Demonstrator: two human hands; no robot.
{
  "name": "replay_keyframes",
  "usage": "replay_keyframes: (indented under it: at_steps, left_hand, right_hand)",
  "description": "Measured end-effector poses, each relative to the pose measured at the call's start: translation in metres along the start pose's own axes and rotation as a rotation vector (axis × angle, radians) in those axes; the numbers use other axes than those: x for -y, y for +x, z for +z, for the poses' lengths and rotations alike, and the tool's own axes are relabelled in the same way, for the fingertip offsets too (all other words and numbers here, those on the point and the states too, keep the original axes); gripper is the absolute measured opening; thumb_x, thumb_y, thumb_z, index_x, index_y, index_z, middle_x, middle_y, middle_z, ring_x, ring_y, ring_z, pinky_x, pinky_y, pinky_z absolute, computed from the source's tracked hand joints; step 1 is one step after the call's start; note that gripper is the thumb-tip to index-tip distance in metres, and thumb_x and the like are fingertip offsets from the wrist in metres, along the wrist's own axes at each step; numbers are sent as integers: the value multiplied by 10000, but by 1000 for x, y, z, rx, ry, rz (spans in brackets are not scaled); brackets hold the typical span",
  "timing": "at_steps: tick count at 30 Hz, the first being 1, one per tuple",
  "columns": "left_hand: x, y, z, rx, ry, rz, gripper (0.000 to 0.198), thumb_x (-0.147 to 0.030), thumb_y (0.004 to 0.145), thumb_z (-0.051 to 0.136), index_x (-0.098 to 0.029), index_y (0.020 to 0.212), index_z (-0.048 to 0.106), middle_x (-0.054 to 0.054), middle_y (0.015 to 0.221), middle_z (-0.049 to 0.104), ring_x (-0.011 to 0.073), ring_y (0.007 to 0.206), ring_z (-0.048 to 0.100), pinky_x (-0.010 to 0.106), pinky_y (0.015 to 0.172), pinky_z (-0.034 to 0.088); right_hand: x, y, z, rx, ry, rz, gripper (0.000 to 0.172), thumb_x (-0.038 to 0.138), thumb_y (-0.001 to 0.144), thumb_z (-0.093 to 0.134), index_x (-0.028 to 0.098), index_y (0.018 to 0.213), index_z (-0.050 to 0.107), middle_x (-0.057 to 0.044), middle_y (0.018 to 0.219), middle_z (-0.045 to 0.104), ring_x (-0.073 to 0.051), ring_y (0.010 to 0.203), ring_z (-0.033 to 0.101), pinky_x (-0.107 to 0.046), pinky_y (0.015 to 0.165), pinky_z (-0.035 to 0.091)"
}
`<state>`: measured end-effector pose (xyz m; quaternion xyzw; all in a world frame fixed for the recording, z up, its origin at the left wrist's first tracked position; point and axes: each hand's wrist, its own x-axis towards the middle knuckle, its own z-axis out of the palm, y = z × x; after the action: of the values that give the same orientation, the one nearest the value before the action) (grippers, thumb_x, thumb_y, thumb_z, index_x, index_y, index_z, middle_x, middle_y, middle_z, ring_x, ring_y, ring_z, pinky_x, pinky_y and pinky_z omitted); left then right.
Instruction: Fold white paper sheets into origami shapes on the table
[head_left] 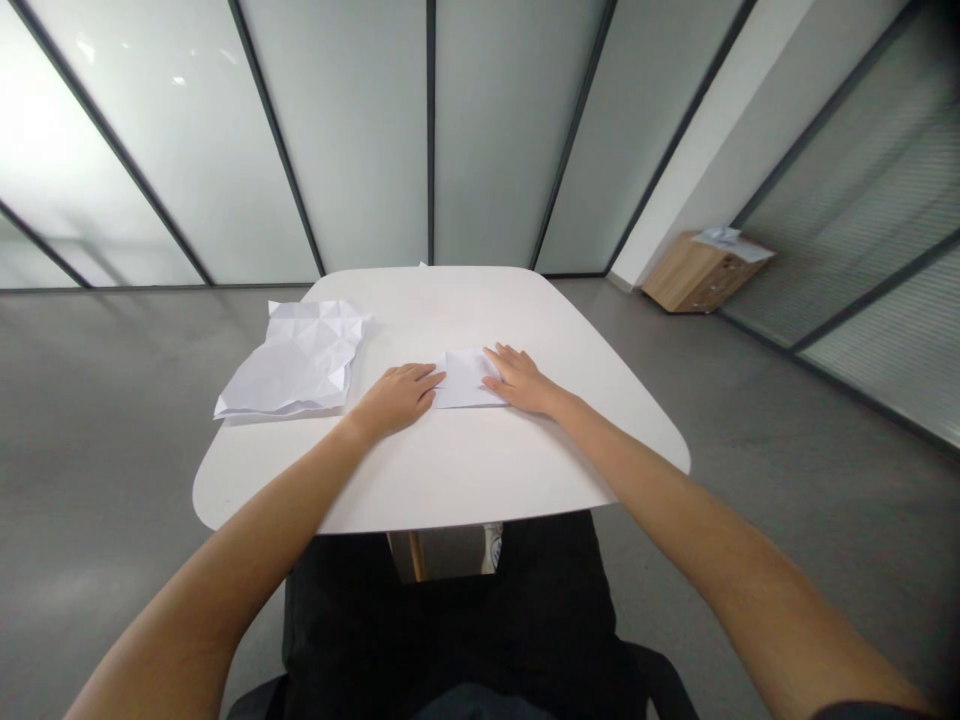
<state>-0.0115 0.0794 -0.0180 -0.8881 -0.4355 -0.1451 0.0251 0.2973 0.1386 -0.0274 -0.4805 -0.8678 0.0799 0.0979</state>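
A small folded white paper (463,377) lies flat in the middle of the white table (450,470). My left hand (397,395) rests palm down at the paper's left edge, its fingers stretched out onto it. My right hand (519,378) lies flat on the paper's right side, fingers spread and pressing it down. Neither hand grips anything.
A stack of crumpled white sheets (296,362) lies on the table's left part, hanging a little over the edge. A wooden cabinet (694,272) with papers on top stands by the wall at the right. Frosted glass walls close off the back.
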Motion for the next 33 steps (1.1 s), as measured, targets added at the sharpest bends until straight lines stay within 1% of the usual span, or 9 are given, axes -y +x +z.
replay_keyframes:
  at_steps: [3,5,8,12,18,23,25,30,33]
  left_hand:
    - [0,1,0,15,16,-14,495,-377,1069,356,-271,1502,573,96,1557,555,279,1417,519,495,1175,424]
    - [1,1,1,20,23,-18,498,-380,1072,353,-273,1510,563,92,1564,548,276,1421,516,490,1179,416]
    - [1,1,2,28,23,-26,497,-383,1073,356,-284,1521,548,87,1579,534,274,1428,512,490,1185,408]
    - [-1,-1,2,26,25,-41,494,-385,1075,355,-288,1518,550,83,1581,533,273,1426,515,487,1187,405]
    - [-5,0,3,5,16,-55,493,-383,1073,364,-285,1518,549,77,1583,534,265,1429,517,474,1194,404]
    - [-3,-1,5,-1,13,-60,492,-383,1075,355,-281,1511,558,72,1583,537,257,1439,511,467,1204,397]
    - [-2,-1,5,1,7,-62,494,-387,1077,352,-282,1515,556,66,1589,532,253,1444,507,464,1209,392]
    - [0,-1,6,6,-10,-56,497,-388,1077,356,-283,1522,552,67,1595,526,253,1450,502,476,1214,386]
    - [0,0,7,15,-15,-54,500,-377,1072,365,-281,1527,548,68,1603,517,254,1452,503,483,1219,383]
  right_hand:
    - [-2,1,3,-22,-2,43,844,613,1001,490,170,1673,237,-212,1699,317,-420,1589,248,-650,1274,158]
    - [-2,0,4,-38,2,23,826,576,994,522,143,1656,283,-214,1665,387,-420,1575,286,-650,1268,175]
    - [-2,-1,2,-78,9,-26,689,541,978,564,180,1559,483,-165,1588,517,-404,1527,381,-617,1244,264]
    - [-2,-4,0,-174,32,-95,519,503,945,631,203,1366,679,-131,1374,691,-333,1321,587,-494,1174,401]
    - [-1,-14,1,-216,31,-118,429,500,971,594,218,1253,755,-136,1263,720,-330,1215,615,-488,1092,453]
    - [5,-27,-1,-213,16,-198,403,453,1028,498,225,1244,751,-130,1252,732,-315,1232,617,-478,1109,434]
    - [9,-31,-2,-209,7,-218,423,413,1035,474,219,1337,697,-131,1298,723,-321,1272,601,-491,1135,410]
    - [16,-35,-4,-227,44,-162,724,350,991,514,203,1662,285,-115,1345,711,-338,1289,591,-528,1151,393]
    - [15,-33,-4,-222,26,-170,655,357,1001,494,202,1628,386,-112,1350,714,-351,1311,564,-543,1140,405]
